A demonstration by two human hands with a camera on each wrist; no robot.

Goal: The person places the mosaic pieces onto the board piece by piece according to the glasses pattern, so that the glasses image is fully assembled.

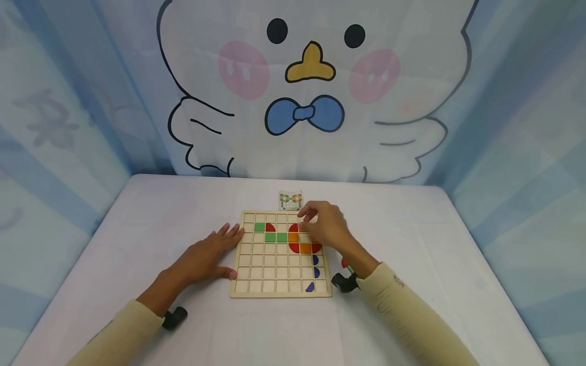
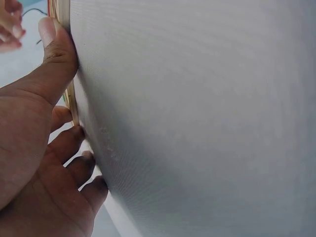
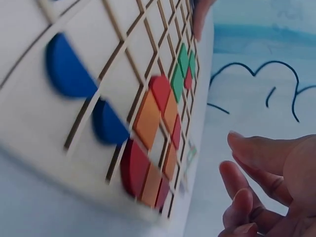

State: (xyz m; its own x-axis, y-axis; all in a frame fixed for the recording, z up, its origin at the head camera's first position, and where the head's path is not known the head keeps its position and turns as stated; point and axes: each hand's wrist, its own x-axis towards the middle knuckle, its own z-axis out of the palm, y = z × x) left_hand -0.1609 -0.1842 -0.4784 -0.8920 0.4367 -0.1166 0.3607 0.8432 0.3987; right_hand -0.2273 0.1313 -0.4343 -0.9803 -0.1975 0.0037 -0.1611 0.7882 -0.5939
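Observation:
A wooden grid board [image 1: 280, 295] lies flat on the white table, with coloured pieces in some cells. Green squares [image 1: 259, 227] and a red quarter-round [image 1: 270, 227] sit toward its upper left. At upper right, orange squares [image 3: 147, 121] and red rounded pieces [image 3: 133, 168] form a ring around a bare cell. Two blue half-rounds [image 3: 66, 66] and a small blue piece [image 1: 310, 287] lie lower down. My left hand [image 1: 208, 256] rests along the board's left edge, fingers spread. Over the upper right corner hovers my right hand [image 1: 327, 223], thumb and fingers apart, nothing between them.
Behind the board lies a small pattern card [image 1: 290, 201]. Partly hidden by the right wrist, a red piece [image 1: 344, 263] and something green lie right of the board. Black wrist cameras [image 1: 175, 318] sit at both cuffs. A printed curtain [image 1: 302, 152] encloses the table's back and sides.

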